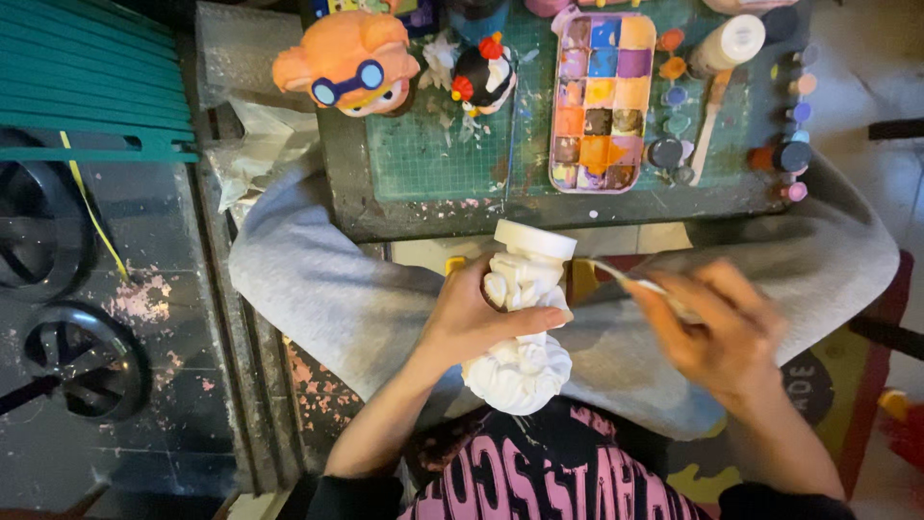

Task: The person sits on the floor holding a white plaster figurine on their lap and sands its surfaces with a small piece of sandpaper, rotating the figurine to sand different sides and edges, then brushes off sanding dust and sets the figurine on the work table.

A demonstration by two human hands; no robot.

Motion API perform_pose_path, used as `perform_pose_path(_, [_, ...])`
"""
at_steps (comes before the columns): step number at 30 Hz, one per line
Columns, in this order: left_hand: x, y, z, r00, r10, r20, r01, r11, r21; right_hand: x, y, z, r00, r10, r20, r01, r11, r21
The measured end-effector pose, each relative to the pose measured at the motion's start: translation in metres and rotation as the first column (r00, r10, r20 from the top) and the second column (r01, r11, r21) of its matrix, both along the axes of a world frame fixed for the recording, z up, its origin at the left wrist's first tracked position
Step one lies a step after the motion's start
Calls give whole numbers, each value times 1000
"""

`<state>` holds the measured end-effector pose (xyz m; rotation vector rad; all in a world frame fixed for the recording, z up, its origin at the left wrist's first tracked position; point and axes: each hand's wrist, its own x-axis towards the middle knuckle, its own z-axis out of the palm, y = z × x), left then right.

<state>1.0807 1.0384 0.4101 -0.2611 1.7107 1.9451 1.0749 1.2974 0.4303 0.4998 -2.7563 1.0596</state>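
Note:
My left hand [474, 316] grips a white unpainted plaster figurine [525, 318] around its middle, holding it over my lap with its round base pointing toward the table. My right hand [717, 332] is blurred and holds a thin paintbrush [630, 280] whose tip reaches the figurine's upper right side. A paint palette [600, 101] with many coloured wells lies on the green cutting mat [433, 154] ahead.
An orange painted figure with goggles [348, 64] and a black, white and red figure [483, 75] stand on the mat. Small paint pots [791, 154] and a white bottle [727, 43] sit at the right. A teal bench [87, 77] is at the left.

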Motion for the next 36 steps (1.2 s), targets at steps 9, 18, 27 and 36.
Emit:
perform_pose_path(9, [4,-1,8,999,-49,8,49,994,-95,-3,-1,7,983,175,-53,-164,972,169])
perform_pose_path(18, [-2,1,17,994,-68,-80,38,942,-334,-18,-15,14,919,387,-79,-349,890,294])
perform_pose_path(27, [-3,2,14,982,-61,-179,-9,931,-365,-16,-15,17,934,356,6,-345,900,266])
perform_pose_path(36, [-5,2,17,974,-72,-216,-36,889,-456,-17,-8,17,946,323,26,-322,928,190])
